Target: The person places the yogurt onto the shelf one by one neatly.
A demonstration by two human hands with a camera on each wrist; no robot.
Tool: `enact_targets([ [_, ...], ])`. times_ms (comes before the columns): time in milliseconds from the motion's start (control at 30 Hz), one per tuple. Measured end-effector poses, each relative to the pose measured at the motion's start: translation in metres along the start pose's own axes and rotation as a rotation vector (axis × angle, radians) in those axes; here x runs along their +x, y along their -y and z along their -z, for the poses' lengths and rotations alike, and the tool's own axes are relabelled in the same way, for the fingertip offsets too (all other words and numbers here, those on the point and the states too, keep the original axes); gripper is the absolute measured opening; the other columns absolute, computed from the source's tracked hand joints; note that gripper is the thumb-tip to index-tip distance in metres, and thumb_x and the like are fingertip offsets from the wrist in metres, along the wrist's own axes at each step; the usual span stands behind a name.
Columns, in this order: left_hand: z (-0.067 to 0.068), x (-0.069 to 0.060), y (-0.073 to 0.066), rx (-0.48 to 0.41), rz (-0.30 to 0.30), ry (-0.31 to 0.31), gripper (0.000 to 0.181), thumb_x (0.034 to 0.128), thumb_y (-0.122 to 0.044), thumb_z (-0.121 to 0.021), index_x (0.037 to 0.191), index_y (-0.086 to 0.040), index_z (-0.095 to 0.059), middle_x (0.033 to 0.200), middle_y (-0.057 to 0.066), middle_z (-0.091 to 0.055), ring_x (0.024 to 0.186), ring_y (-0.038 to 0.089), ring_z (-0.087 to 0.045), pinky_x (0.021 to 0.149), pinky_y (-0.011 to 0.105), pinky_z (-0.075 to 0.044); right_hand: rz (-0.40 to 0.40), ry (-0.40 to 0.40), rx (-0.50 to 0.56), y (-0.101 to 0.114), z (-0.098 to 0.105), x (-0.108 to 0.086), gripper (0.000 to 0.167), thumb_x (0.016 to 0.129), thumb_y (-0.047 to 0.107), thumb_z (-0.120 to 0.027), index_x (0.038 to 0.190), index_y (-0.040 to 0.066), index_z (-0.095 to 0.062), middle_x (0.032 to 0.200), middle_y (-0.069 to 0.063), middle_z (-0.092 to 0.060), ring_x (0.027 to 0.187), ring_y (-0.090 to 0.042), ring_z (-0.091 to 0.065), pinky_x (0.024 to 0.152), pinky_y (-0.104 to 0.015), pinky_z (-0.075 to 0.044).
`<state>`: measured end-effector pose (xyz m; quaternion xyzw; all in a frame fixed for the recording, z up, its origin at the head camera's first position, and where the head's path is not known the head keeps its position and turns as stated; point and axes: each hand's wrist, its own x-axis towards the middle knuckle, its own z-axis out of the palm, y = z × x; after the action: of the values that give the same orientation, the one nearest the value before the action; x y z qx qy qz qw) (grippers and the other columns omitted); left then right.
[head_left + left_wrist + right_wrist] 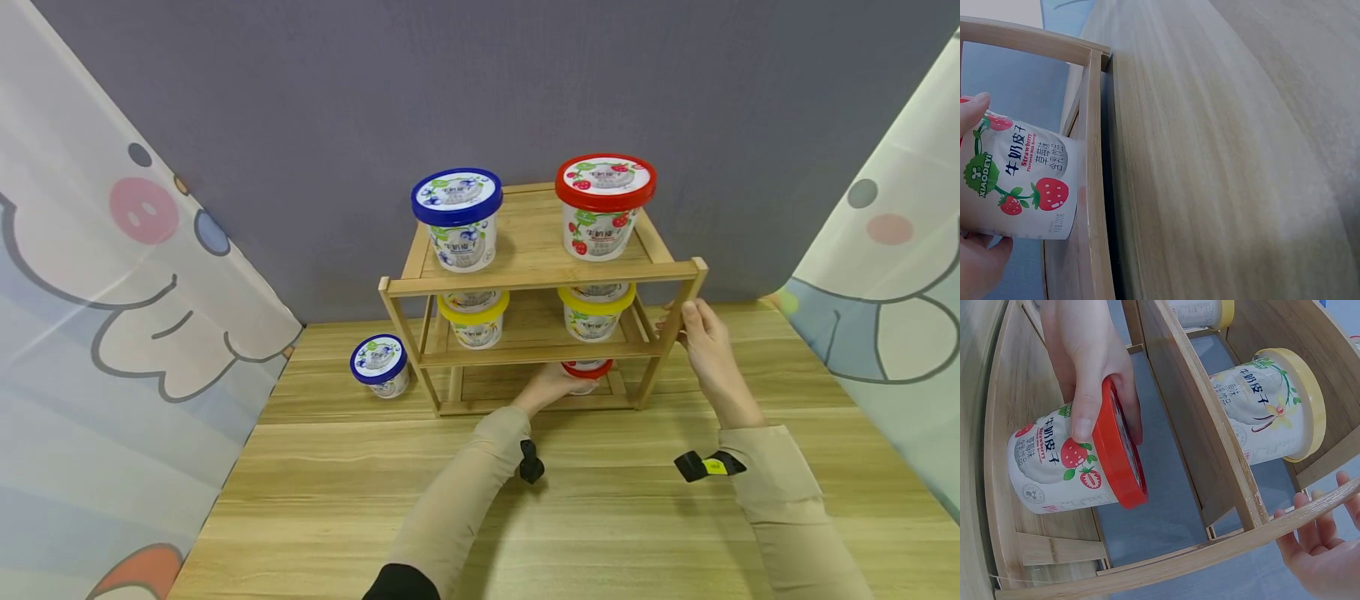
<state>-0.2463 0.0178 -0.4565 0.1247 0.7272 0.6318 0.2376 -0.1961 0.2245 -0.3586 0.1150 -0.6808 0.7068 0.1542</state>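
On the bottom shelf of the wooden rack (540, 277), my left hand (553, 385) grips a strawberry milk tub (1063, 465) with a red lid. The thumb and fingers of that hand lie around the tub near its lid, and the tub stands upright in the right part of the shelf. My right hand (702, 342) holds the rack's front right post, with its fingers about the wood. From overhead, the middle shelf hides most of the red-lidded tub (587, 368). In the left wrist view the printed strawberry side of the tub (1019, 175) faces the camera.
On the top shelf stand a blue-lidded tub (459, 218) and another red-lidded tub (603, 204). Two yellow-lidded tubs, left (476, 319) and right (594, 312), occupy the middle shelf. Another blue-lidded tub (380, 365) sits on the table (337, 500), left of the rack.
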Motion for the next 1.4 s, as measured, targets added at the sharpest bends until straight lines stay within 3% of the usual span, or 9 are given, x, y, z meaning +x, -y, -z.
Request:
enact_targets([
  [333,0.000,-0.001,0.004,0.034,-0.049,0.028,0.045,0.0802,-0.012,-0.065,0.122,-0.012,-0.049,0.104,-0.002,-0.059,0.086,0.011,-0.060,0.081,0.037,-0.046,0.004,-0.002,-0.009,0.000,0.000,0.000,0.021,0.095,0.027,-0.035,0.096,0.018,-0.054,0.089,0.002,-0.053,0.081,-0.006,-0.057,0.074,-0.013,-0.042],
  [700,-0.001,-0.014,0.003,0.181,-0.158,-0.076,0.048,0.0814,-0.023,-0.065,0.125,-0.020,-0.045,0.114,-0.007,-0.054,0.100,0.007,-0.052,0.078,0.024,-0.044,0.010,-0.020,0.004,-0.002,0.000,0.000,0.022,0.094,0.028,-0.037,0.095,0.015,-0.055,0.084,-0.002,-0.053,0.079,-0.008,-0.056,0.073,-0.013,-0.043],
  [933,0.002,-0.028,0.002,0.352,-0.215,-0.189,0.057,0.0831,-0.029,-0.062,0.132,-0.016,-0.036,0.124,0.000,-0.048,0.113,0.014,-0.047,0.091,0.031,-0.039,-0.001,-0.021,-0.007,-0.001,0.000,0.000,0.022,0.094,0.029,-0.037,0.095,0.016,-0.055,0.086,-0.003,-0.051,0.080,-0.009,-0.054,0.074,-0.014,-0.042],
  [1200,0.004,-0.046,-0.001,0.386,-0.186,-0.265,0.068,0.0853,-0.028,-0.059,0.139,-0.006,-0.023,0.136,0.013,-0.037,0.124,0.028,-0.034,0.099,0.041,-0.030,-0.004,-0.023,-0.001,-0.002,0.000,0.000,0.025,0.094,0.029,-0.037,0.097,0.011,-0.054,0.086,0.002,-0.051,0.079,-0.008,-0.055,0.073,-0.014,-0.042],
  [1400,0.007,-0.061,-0.005,0.439,-0.123,-0.263,0.067,0.0867,-0.028,-0.056,0.140,-0.007,-0.021,0.141,0.018,-0.025,0.127,0.034,-0.027,0.098,0.047,-0.028,-0.004,-0.020,-0.003,-0.002,0.000,0.000,0.023,0.094,0.029,-0.037,0.096,0.014,-0.054,0.086,0.001,-0.051,0.079,-0.008,-0.055,0.073,-0.014,-0.043],
])
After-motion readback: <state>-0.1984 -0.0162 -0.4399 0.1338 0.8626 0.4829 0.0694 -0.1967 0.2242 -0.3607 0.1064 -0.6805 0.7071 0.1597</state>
